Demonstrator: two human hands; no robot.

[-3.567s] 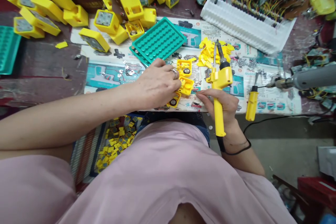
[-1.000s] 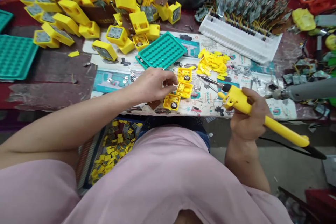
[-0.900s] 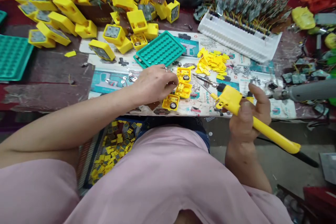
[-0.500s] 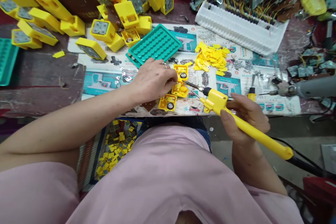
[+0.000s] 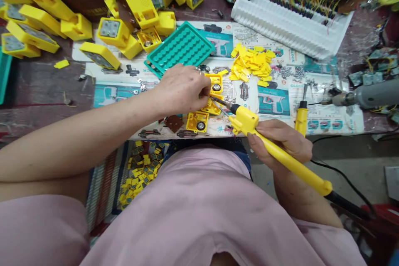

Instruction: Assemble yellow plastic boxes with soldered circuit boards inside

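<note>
My right hand point(image 5: 285, 138) is wrapped around a yellow soldering iron point(image 5: 280, 153), whose metal tip points left into a small open yellow casing point(image 5: 212, 107). My left hand point(image 5: 187, 88) is closed in a pinch at that casing's left side, close to the tip; what its fingertips hold is hidden. Two similar casings lie beside it, each with a round metal part inside: an upper casing point(image 5: 215, 83) and a lower casing point(image 5: 196, 121). A brown square piece point(image 5: 173, 123) lies below my left wrist.
A green ribbed tray point(image 5: 182, 48) sits behind my left hand. Yellow strips point(image 5: 252, 64) are heaped to its right, before a white ribbed rack point(image 5: 286, 25) of wired parts. Yellow boxes point(image 5: 109, 29) crowd the back left. A screwdriver point(image 5: 301, 116) and a grey power tool point(image 5: 370, 93) lie right.
The soldering iron in my right hand has shifted left, its tip now closer to my left fingertips. My left hand keeps its pinch at the middle casing. The view has shifted slightly.
</note>
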